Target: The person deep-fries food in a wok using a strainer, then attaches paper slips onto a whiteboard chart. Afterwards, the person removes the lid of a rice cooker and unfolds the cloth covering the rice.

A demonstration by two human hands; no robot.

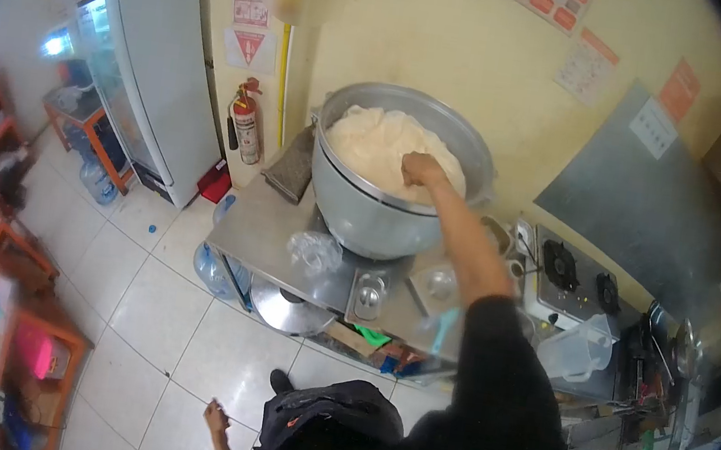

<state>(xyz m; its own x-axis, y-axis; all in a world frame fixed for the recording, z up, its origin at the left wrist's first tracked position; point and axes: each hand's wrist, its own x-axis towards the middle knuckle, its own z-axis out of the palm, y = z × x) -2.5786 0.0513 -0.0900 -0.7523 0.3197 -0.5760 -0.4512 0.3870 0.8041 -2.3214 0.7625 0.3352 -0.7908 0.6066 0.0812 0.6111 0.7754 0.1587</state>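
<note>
A large round metal pot (379, 218) stands on the steel counter, with a pale cream, folded, cloth-like sheet (370, 149) filling its mouth. My right hand (422, 171) reaches over the near right rim, fingers closed on the sheet. How much of it they grip is hidden by the hand. Low at my side hangs my left hand (217, 417), away from the counter, its fingers loosely bent and apart with nothing visible in them.
A crumpled clear plastic bag (315, 254) and metal lids (369, 293) lie before the pot. At right are a gas stove (576, 281) and a clear plastic jug (579, 349). A fire extinguisher (247, 124) and a tall fridge (151, 52) stand at left.
</note>
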